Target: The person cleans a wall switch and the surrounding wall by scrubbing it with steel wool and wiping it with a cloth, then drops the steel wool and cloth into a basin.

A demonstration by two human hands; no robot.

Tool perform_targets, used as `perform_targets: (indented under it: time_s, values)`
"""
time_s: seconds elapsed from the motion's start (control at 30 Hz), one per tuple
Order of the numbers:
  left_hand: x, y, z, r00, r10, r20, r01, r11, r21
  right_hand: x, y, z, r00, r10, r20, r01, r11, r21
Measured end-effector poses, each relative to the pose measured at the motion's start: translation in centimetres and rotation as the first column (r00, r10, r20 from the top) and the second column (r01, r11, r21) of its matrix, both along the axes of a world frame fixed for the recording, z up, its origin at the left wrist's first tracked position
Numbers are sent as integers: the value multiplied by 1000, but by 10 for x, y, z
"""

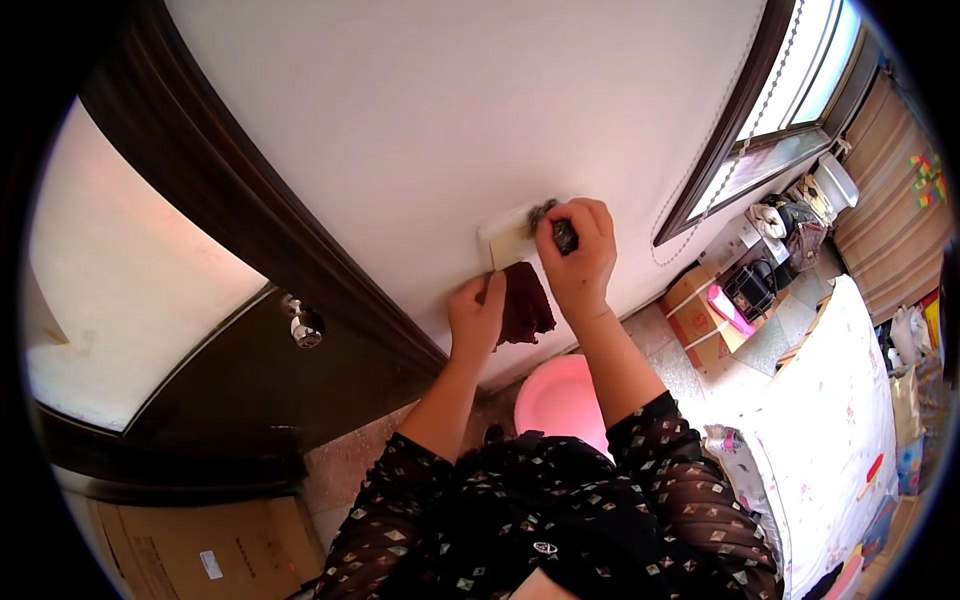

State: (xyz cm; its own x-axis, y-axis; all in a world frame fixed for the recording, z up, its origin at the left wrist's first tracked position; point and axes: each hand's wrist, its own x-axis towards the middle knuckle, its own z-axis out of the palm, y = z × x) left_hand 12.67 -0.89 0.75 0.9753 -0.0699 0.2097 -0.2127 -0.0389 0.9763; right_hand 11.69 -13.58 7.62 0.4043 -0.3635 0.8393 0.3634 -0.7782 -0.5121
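Note:
My right hand [582, 262] is closed around a dark, wiry steel wool scrubber [566, 237], part of which pokes out past the fingertips against the right side of a switch plate [510, 247]. The plate is white with a yellowish panel and sits on the white wall [430, 120]. Just below it, my left hand [476, 312] grips a dark red cloth [523, 305] that hangs down along the wall. The left fingertips are near the plate's lower edge; whether they touch it I cannot tell.
A pink basin [560, 388] stands on the floor beneath my hands. To the left is a dark door with a round knob [303, 325]; a flat cardboard box [205, 545] lies below. On the right are a window, a beaded cord [745, 150], bags and a bed [830, 420].

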Motion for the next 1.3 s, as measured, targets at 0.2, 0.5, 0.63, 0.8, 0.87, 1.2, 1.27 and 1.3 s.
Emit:
perform_targets:
  time_s: [0.2, 0.5, 0.63, 0.8, 0.87, 1.2, 1.27, 1.3]
  values:
    - [-2, -2, 6, 996, -3, -87, 1, 1000, -21, -4, -1, -4, 999, -10, -35, 18, 971, 237]
    - [6, -1, -8, 998, 9, 62, -11, 999, 31, -6, -4, -4, 995, -20, -99, 42, 974, 221]
    - [4, -2, -8, 999, 14, 31, -13, 1000, -13, -6, 6, 2, 999, 7, -33, -6, 999, 50]
    - [1, -2, 2, 1000, 12, -8, -12, 1000, -20, -6, -5, 2, 996, -39, -78, 53, 982, 180]
    - [4, -1, -8, 1000, -10, -9, 10, 1000, -18, -7, -2, 1, 999, -2, -38, 8, 990, 139]
    - [1, -3, -3, 998, 37, 48, -36, 999, -34, -17, -21, -8, 995, -26, -101, 51, 966, 254]
    - [1, -2, -1, 998, 21, 52, -22, 1000, 15, -21, -29, -17, 987, 7, -159, 43, 951, 307]
    - [1, -2, -1, 999, 17, 51, -18, 1000, 17, -21, -29, -22, 987, 3, -160, 47, 950, 310]
